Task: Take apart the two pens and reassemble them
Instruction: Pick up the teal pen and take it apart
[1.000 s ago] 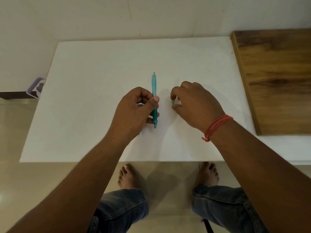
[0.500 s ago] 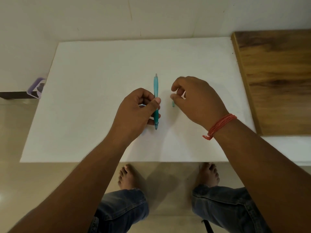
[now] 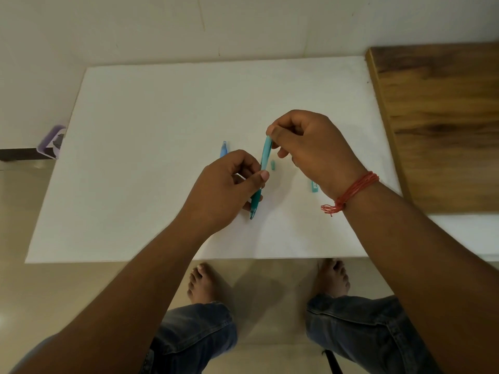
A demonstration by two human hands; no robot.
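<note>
1. Two bare feet (image 3: 205,283) show on the floor under the desk's (image 3: 162,109) near edge, below two denim knees.
2. Two hands are on one teal pen (image 3: 261,175) now! The left hand (image 3: 229,184) grips its dark lower half just as it did a second ago, thumb pressed across the barrel, tip pointing toward the near edge.
3. The change is on the right: the right hand (image 3: 310,147), which was down at the desk by a small teal piece a second ago, has come up and pinches the pen's pale top end. The pen, upright before, now leans right. My read: the top is about to be twisted or pulled off, so disassembly is under way.
4. Loose bits on the desk: one small teal piece (image 3: 273,164) just right of the pen, one teal piece (image 3: 314,186) beside the right wrist.
5. One blue pen (image 3: 223,149) peeks out beyond the left hand, mostly hidden.
6. One red thread band (image 3: 353,191) circles the right wrist.
7. One wooden board (image 3: 442,117) lies far right.
</note>
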